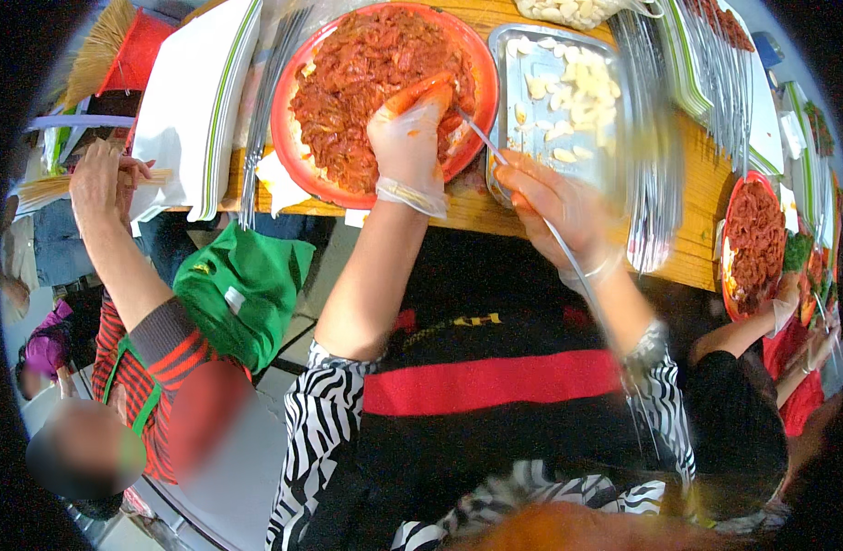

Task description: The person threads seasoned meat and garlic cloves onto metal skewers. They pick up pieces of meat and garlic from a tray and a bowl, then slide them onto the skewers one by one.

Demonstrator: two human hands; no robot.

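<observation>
Over meat (366, 64) on the red plate (282, 119), the left hand (410, 138) is bunching its fingers. The right hand (559, 207) is pinching a skewer (481, 136) across the plate's rim; its slipping might prick them.

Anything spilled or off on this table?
Slightly messy: orange smudges mark the metal tray, left of most pale slices; odd, as the red food sits in the round red tray. A white scrap by that tray looks stained. No obvious damage.
</observation>
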